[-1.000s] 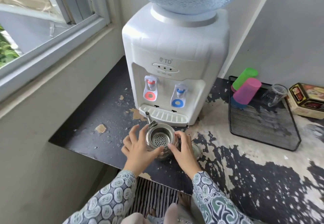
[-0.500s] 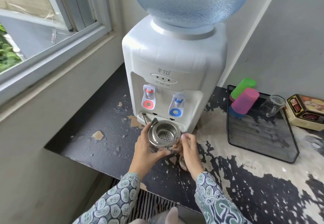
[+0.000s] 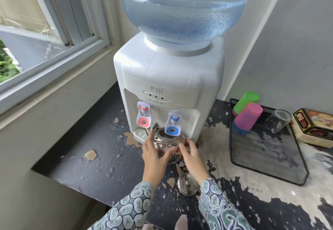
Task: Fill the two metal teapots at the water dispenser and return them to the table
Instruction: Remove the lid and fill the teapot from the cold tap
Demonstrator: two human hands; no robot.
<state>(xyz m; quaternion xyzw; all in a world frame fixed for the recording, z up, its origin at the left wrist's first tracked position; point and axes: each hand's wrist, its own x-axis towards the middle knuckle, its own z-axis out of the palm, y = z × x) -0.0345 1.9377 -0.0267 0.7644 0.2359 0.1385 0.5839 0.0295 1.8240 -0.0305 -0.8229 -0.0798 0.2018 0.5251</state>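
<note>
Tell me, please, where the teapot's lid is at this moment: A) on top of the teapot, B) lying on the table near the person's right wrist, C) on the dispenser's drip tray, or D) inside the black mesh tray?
B: the lid lies on the table just beside the right wrist, while the teapot sits open under the blue tap, held between the left hand and the right hand.

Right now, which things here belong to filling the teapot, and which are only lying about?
Belong to the job:
- metal teapot, held by left hand and right hand
- water dispenser, blue tap over the pot's mouth
- teapot lid, off, on the table

Just lying about:
- mesh tray
- green cup, pink cup
- glass jar
- tin box
</note>
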